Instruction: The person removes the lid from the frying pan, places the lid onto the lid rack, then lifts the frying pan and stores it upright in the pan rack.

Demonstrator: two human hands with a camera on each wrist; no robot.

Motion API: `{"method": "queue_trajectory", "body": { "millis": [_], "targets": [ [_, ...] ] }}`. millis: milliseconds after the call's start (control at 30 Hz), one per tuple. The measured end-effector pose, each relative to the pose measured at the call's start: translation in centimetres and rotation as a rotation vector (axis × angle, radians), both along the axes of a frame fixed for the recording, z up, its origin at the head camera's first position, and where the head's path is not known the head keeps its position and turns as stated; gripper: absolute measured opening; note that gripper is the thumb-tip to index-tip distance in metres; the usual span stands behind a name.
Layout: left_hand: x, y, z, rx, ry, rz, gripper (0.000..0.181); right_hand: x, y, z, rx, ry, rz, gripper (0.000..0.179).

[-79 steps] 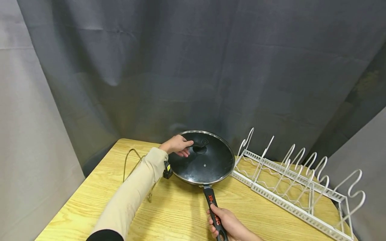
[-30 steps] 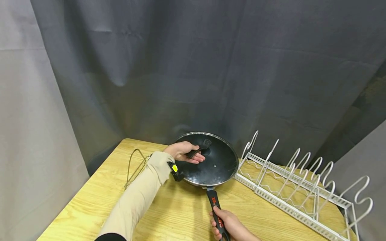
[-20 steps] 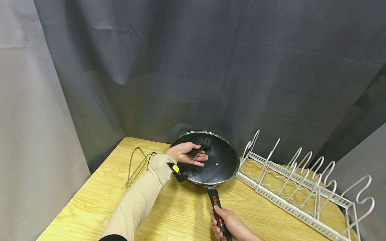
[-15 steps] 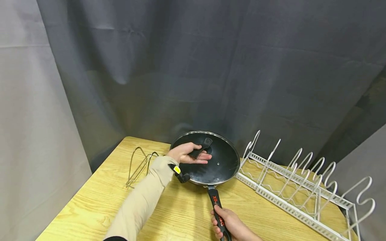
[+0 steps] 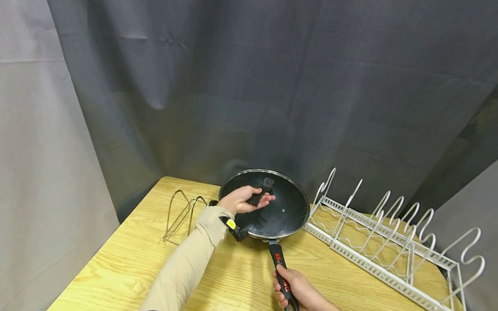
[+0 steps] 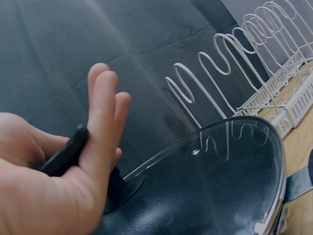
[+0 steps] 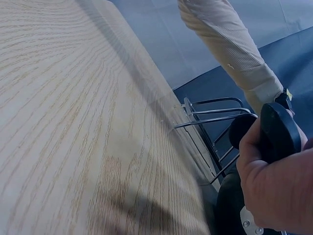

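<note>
A black frying pan with a long handle (image 5: pixel 275 255) carries a glass lid (image 5: pixel 288 194) with a metal rim. The lid's upright black handle (image 5: pixel 267 183) sits in my left hand (image 5: pixel 246 199). In the left wrist view, my left thumb and palm pinch that lid handle (image 6: pixel 68 152), while the fingers (image 6: pixel 101 107) point upward, fairly straight. My right hand (image 5: pixel 295 288) grips the pan's long handle near its end, thumb on top. From the right wrist view, the right hand (image 7: pixel 279 191) wraps the handle's black end (image 7: pixel 279 132). The lid appears to rest on the pan.
A white wire rack (image 5: pixel 381 242) with several upright loops stands right of the pan. Left of it is a small metal wire stand (image 5: pixel 180 218), partly behind the left forearm. Below everything lies a wooden table (image 5: pixel 116 263); a dark curtain (image 5: pixel 249 86) hangs behind.
My left hand has slid rightward, its fingers passing under the lid's handle, and now pinches it. The lid's handle has turned slightly. My right hand keeps its grip on the pan.
</note>
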State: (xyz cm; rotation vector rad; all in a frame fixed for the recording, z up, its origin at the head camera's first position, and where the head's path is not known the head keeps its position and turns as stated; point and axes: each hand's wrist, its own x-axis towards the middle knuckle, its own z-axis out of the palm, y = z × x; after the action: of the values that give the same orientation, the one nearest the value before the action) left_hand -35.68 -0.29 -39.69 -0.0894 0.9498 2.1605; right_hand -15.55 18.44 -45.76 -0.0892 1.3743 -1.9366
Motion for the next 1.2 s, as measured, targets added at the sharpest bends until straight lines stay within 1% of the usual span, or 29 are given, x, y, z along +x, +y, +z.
{"method": "queue_trajectory", "body": {
  "millis": [100, 200, 433, 533, 667, 767, 867, 1000, 1200],
  "targets": [
    [0.2, 0.2, -0.1, -0.005, 0.023, -0.005, 0.045, 0.0, -0.1, 0.0, 0.003, 0.000, -0.007, 0.026],
    [0.3, 0.6, -0.1, -0.018, 0.051, 0.005, 0.044, 0.1, -0.2, 0.0, 0.009, -0.002, -0.018, 0.025],
    [0.7, 1.7, -0.3, -0.044, 0.053, 0.085, 0.036, 0.3, -0.3, 0.0, 0.016, 0.006, -0.060, 0.024],
    [0.8, 2.2, -0.2, -0.050, 0.066, 0.117, 0.034, 0.3, -0.4, 0.1, 0.014, 0.008, -0.073, 0.023],
    [1.1, 2.8, -0.1, -0.036, 0.068, 0.144, 0.027, 0.3, -0.4, 0.2, 0.016, 0.014, -0.080, 0.022],
    [1.2, 3.2, 0.0, 0.005, 0.048, 0.148, 0.022, 0.3, -0.3, 0.2, 0.024, 0.018, -0.089, 0.022],
    [1.3, 3.5, -0.1, 0.037, 0.026, 0.145, 0.024, 0.4, -0.3, 0.2, 0.035, 0.016, -0.093, 0.023],
    [1.4, 4.0, -0.2, 0.041, 0.010, 0.150, 0.029, 0.5, -0.3, 0.3, 0.052, 0.013, -0.098, 0.024],
    [1.7, 4.7, -0.1, 0.061, -0.032, 0.194, 0.025, 0.7, -0.2, 0.4, 0.059, 0.032, -0.103, 0.023]
  ]
}}
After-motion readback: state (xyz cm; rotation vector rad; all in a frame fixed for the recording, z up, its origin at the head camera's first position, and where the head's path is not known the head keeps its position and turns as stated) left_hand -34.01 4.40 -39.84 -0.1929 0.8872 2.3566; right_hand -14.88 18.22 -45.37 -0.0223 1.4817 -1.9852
